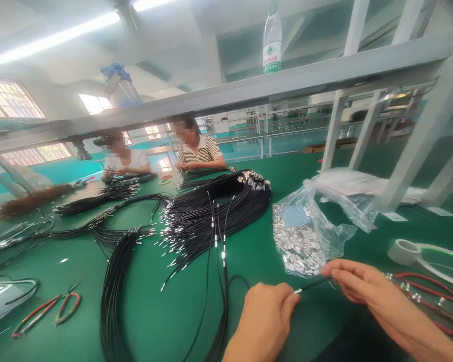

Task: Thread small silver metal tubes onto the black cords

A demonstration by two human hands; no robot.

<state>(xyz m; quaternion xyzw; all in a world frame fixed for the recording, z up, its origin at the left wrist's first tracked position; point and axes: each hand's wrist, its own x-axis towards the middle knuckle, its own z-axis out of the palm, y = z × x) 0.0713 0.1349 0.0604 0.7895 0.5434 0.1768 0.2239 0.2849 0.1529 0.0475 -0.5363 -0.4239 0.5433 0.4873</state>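
Note:
Between my two hands a thin black cord [314, 284] is stretched, with a small silver metal sleeve [297, 291] on it. My left hand [265, 317] pinches the cord beside that sleeve with thumb and forefinger. Farther right, my right hand [362, 286] is closed on the other part of the cord. Just beyond the right fingers lies a clear plastic bag [304, 241] full of small silver metal pieces. To the left of my hands, a few loose black cords [218, 271] with silver sleeves run toward the table's near edge.
Bundles of black cords with silver tips [211, 211] spread over the green table [166, 311]. A tape roll [403, 251] and red cord loops [426, 291] lie at right. A grey shelf beam [211, 100] crosses above, carrying a water bottle [272, 45]. Two people sit opposite.

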